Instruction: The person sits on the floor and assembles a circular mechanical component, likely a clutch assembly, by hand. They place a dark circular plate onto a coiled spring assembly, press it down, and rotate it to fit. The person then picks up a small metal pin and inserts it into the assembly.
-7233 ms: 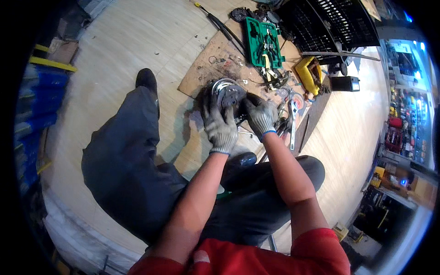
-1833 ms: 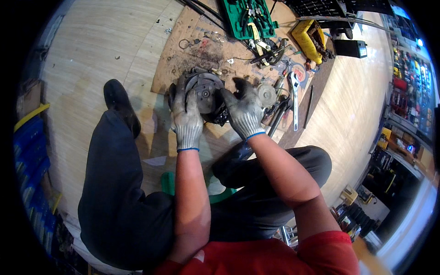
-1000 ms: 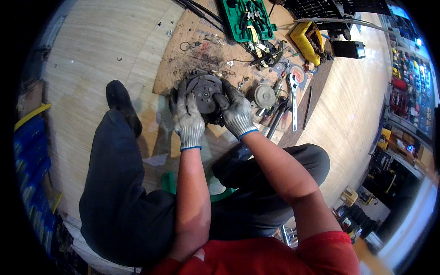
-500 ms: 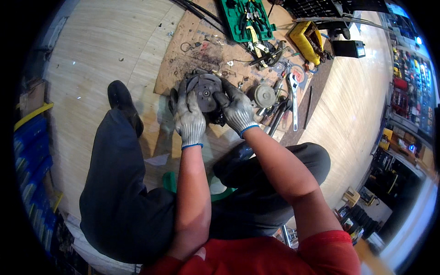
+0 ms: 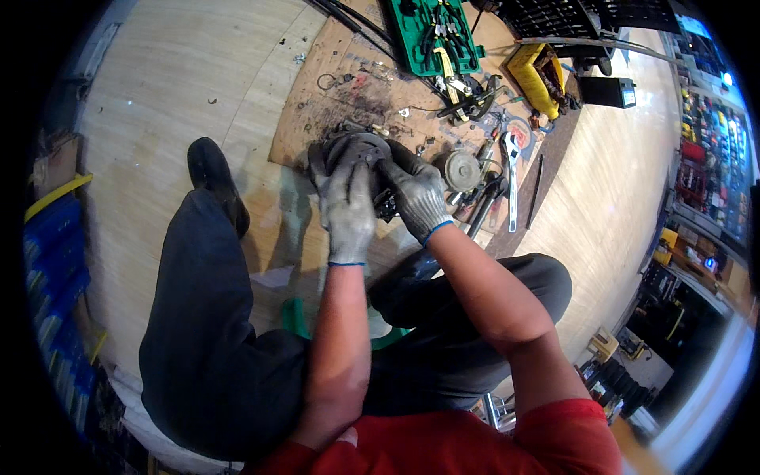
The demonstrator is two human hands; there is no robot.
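Note:
A dark, greasy round part, which looks like a compressor's clutch pulley (image 5: 358, 145), stands on the cardboard before me. My left hand (image 5: 351, 210), in a grey-and-white work glove, lies over its top, the fingertips on the middle of its face. At the right rim my right hand (image 5: 421, 199), gloved the same way, grips the side with its thumb on the face. A black lower portion shows between the two wrists; my hands hide most of the rest. Right of it lies a grey round metal part (image 5: 459, 170), close to my right knuckles.
Stained cardboard (image 5: 305, 119) covers the floor ahead. On it lie an adjustable wrench (image 5: 512, 182), loose pliers (image 5: 451, 79), small parts and a green tool case (image 5: 439, 39). A cut yellow container (image 5: 534, 79) and a black box (image 5: 607, 92) stand farther right. Blue bins (image 5: 59, 261) line the left.
My left hand has slid from the left rim onto the top of the round part, covering its centre. My right hand has stayed at the right side. The view has shifted slightly.

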